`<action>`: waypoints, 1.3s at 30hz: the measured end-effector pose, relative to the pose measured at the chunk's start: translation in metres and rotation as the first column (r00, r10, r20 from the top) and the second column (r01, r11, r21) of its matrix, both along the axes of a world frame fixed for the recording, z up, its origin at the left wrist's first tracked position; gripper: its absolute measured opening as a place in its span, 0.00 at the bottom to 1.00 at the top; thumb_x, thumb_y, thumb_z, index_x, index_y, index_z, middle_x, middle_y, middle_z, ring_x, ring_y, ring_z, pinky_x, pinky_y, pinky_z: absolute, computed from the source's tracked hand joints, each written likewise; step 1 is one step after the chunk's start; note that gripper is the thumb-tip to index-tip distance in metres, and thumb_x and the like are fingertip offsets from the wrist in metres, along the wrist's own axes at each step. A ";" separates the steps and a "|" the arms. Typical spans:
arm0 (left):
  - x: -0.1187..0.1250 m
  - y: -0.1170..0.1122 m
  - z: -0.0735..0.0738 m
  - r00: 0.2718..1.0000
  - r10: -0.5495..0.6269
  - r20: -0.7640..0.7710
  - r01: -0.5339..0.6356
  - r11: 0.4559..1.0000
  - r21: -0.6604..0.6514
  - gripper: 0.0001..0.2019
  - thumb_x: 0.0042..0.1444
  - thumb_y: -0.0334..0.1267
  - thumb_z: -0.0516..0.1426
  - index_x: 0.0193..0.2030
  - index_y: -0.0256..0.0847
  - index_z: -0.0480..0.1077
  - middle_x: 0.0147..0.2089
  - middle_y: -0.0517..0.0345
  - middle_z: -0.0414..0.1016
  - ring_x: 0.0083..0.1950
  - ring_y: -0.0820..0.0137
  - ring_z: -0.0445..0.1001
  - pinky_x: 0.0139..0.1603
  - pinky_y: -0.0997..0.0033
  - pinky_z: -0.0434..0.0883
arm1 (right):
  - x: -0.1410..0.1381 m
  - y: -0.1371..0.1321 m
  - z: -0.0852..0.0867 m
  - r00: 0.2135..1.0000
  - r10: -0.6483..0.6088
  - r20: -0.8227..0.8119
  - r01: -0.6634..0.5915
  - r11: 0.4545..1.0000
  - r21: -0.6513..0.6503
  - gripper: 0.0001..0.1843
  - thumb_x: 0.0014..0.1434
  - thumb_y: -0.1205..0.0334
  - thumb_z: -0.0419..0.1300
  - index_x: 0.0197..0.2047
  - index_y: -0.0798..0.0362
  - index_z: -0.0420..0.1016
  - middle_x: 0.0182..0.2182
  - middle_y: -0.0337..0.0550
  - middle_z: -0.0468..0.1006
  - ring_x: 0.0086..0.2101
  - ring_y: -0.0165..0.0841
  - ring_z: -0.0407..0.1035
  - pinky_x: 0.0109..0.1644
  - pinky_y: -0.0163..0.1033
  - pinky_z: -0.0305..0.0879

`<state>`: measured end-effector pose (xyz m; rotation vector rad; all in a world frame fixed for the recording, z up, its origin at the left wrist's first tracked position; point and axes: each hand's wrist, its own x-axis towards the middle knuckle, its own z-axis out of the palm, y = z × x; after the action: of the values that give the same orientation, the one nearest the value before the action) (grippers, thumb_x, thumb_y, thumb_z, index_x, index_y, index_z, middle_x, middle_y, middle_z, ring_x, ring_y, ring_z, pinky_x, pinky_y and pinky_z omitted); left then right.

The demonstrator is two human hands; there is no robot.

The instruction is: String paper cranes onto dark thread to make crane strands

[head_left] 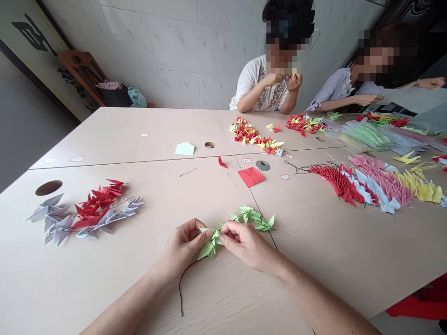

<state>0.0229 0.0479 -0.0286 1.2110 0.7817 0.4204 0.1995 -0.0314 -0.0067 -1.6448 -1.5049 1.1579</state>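
The left hand and right hand pinch, fingertips together, a string of green paper cranes just above the table; this light, crushable paper handles best by the folded bodies, with the dark cord trailing loose.

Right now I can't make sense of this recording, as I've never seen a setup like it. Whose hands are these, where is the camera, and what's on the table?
There's no machine here. The only view comes from a camera worn on a person's head, looking forward and down at their own hands. Their left hand and right hand both pinch a strand of green origami cranes, with dark string trailing from it. The pale table also holds a red and grey crane strand and a red paper square. Across the table, a co-worker holds something small up with both hands.
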 end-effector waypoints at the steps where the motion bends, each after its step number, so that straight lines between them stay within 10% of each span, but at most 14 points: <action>1: 0.000 0.001 0.001 1.000 0.016 0.012 -0.016 0.999 -0.047 0.18 0.52 0.52 0.62 0.31 0.39 0.64 0.22 0.66 0.62 0.22 0.79 0.54 0.23 0.78 0.51 | 0.001 0.000 -0.001 1.000 0.000 -0.027 0.000 1.000 -0.007 0.10 0.64 0.60 0.52 0.31 0.53 0.64 0.25 0.34 0.68 0.26 0.25 0.59 0.27 0.30 0.55; 18: -0.003 0.011 0.015 1.000 0.022 0.017 -0.018 0.978 -0.209 0.18 0.49 0.50 0.65 0.30 0.39 0.63 0.23 0.68 0.58 0.24 0.79 0.54 0.24 0.78 0.53 | 0.002 -0.001 -0.004 0.997 0.020 -0.070 -0.021 1.000 -0.012 0.11 0.66 0.59 0.51 0.31 0.52 0.63 0.25 0.34 0.70 0.22 0.24 0.59 0.26 0.30 0.55; 27: 0.000 0.004 0.007 0.992 -0.101 -0.075 0.098 0.994 -0.052 0.18 0.53 0.53 0.60 0.37 0.41 0.63 0.20 0.70 0.58 0.18 0.80 0.48 0.19 0.77 0.45 | 0.002 -0.004 0.010 0.998 -0.030 0.052 0.020 0.982 0.190 0.05 0.59 0.62 0.59 0.41 0.50 0.72 0.30 0.34 0.71 0.22 0.24 0.58 0.28 0.32 0.59; 39: 0.001 -0.006 0.003 1.000 -0.026 -0.007 0.027 0.947 0.321 0.12 0.59 0.47 0.56 0.35 0.40 0.69 0.44 0.54 0.69 0.36 0.72 0.67 0.33 0.74 0.65 | 0.004 0.000 0.001 0.993 -0.063 0.102 0.040 0.977 0.211 0.05 0.59 0.65 0.57 0.31 0.51 0.69 0.25 0.33 0.72 0.23 0.25 0.60 0.29 0.32 0.57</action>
<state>0.0242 0.0415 -0.0255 1.5251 0.7159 0.5388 0.2035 -0.0318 -0.0055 -1.6141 -1.5832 0.8632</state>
